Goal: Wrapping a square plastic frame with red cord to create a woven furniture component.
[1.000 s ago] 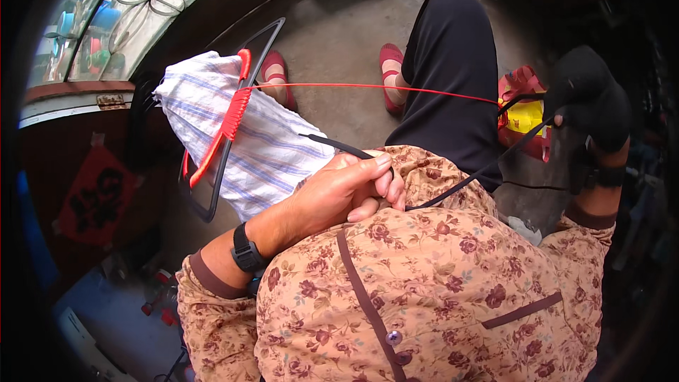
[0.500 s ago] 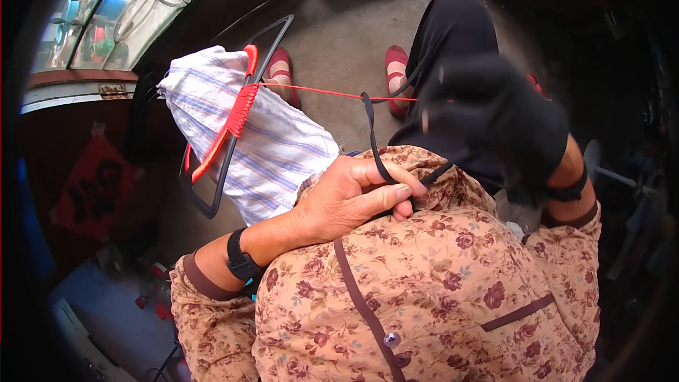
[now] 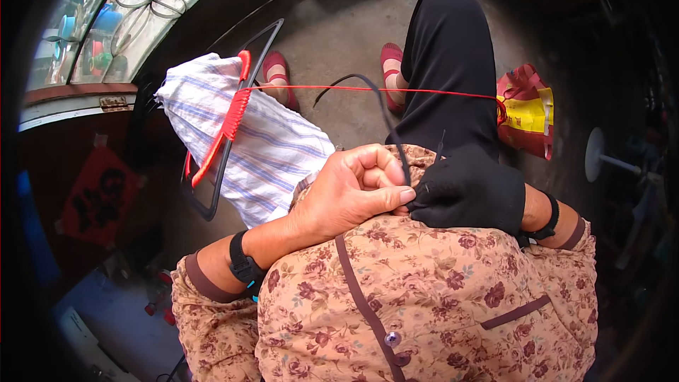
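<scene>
Bare left hand [image 3: 350, 187] pinches a black cord [image 3: 382, 104] beside the gloved right hand [image 3: 467, 194], whose grip is hidden from here; one end curls free, unfastened. Nearby, red cord [image 3: 235, 114] is wound around a black frame [image 3: 222, 170].

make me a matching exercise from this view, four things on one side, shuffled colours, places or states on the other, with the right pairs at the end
Things
1. black cord
2. cloth
3. bag
4. right hand

Descriptions
A. red and yellow
B. covered by a black glove
C. white with blue stripes
D. arching up from the left hand

Pairs: 1-D, 2-C, 3-A, 4-B
</scene>
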The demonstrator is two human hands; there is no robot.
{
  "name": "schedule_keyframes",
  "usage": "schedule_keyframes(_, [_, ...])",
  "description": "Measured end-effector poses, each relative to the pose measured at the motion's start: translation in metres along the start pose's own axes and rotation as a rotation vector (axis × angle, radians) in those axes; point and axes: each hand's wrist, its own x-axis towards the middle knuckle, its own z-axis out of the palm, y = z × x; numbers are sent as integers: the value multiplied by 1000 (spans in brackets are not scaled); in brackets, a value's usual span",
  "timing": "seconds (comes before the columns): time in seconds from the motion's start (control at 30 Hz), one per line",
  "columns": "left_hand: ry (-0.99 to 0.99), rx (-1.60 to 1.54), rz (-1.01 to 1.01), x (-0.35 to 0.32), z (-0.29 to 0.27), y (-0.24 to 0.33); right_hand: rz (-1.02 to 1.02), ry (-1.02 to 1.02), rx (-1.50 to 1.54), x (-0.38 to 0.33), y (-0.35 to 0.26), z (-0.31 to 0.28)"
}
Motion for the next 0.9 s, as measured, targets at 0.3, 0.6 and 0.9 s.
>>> schedule_keyframes(0.3, [-29, 413, 161, -8, 1, 8, -49, 34, -88, 1, 5, 2])
schedule_keyframes(0.6, [-117, 278, 55, -7, -1, 10, -117, 42, -144, 4, 4, -1])
schedule_keyframes(0.9, [22, 896, 386, 2, 2, 17, -3, 1, -12, 13, 2, -5])
